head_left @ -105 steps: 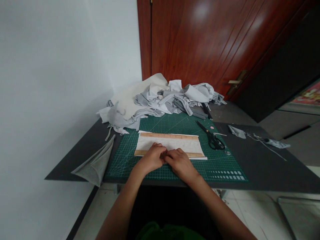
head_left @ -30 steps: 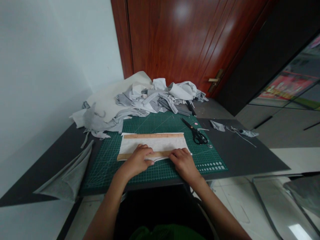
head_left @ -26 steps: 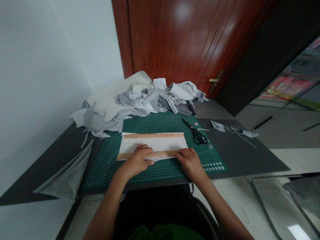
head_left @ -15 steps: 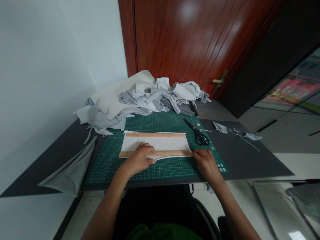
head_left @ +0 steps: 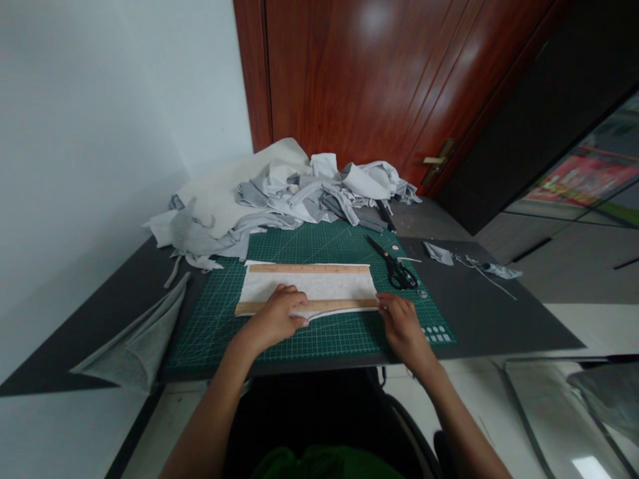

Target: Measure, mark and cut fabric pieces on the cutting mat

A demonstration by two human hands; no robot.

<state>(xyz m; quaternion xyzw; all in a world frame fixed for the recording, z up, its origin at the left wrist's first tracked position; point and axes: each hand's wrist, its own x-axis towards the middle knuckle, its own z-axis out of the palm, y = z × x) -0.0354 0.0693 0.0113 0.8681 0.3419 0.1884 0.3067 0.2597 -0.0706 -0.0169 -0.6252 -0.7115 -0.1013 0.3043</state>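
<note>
Bare green cutting mat (head_left: 319, 246) leaves a way across between the white cloth (head_left: 329, 286) and the fabric pile (head_left: 299, 199), which blocks the surface's back. Black scissors (head_left: 398, 273) obstruct the mat's right side; past them, open surface (head_left: 469, 326) reaches the right front corner, grey scraps (head_left: 439, 253) behind. Folded grey cloth (head_left: 144, 346) blocks the front edge left of the mat. Mat lies open between the forearms (head_left: 224, 372).
</note>
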